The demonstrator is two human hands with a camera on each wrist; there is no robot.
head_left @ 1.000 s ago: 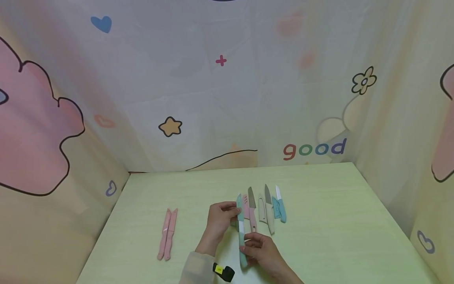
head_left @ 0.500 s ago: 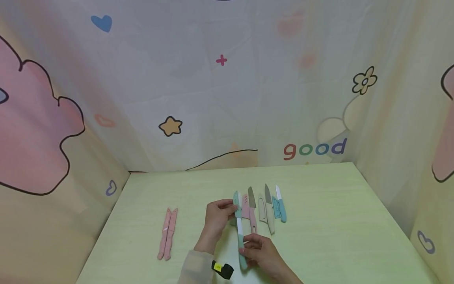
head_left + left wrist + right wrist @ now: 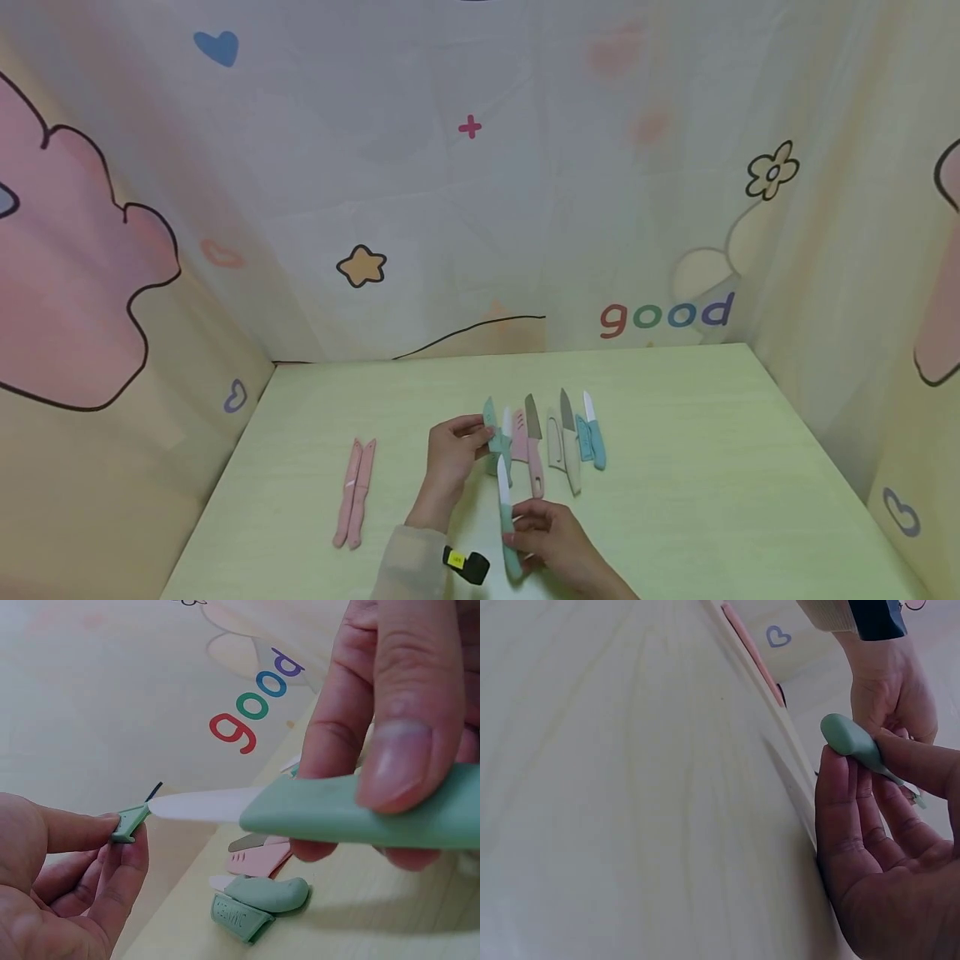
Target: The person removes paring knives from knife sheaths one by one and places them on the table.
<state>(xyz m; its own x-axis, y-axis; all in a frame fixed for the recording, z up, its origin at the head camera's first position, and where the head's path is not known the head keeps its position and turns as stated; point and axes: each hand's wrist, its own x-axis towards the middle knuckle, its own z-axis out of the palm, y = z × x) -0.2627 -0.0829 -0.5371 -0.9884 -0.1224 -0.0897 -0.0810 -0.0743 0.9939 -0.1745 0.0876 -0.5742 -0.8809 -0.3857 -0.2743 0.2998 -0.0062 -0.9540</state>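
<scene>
My left hand pinches a light green knife sheath between thumb and fingers. In my right hand is a paring knife with a green handle and a white blade, gripped by the handle. The bare blade points away from me, its tip near the sheath's open end in the left wrist view. Under the hands, a second green knife lies beside its own green sheath, partly hidden in the head view.
To the right lie a pink knife, an off-white knife and a blue knife, blades bare, each beside its sheath. Two pink sheathed knives lie together at the left of the table.
The sheath and the knife have come apart: my left hand has moved up and left with the sheath, my right hand slightly down with the knife, and the blade is now fully out.
</scene>
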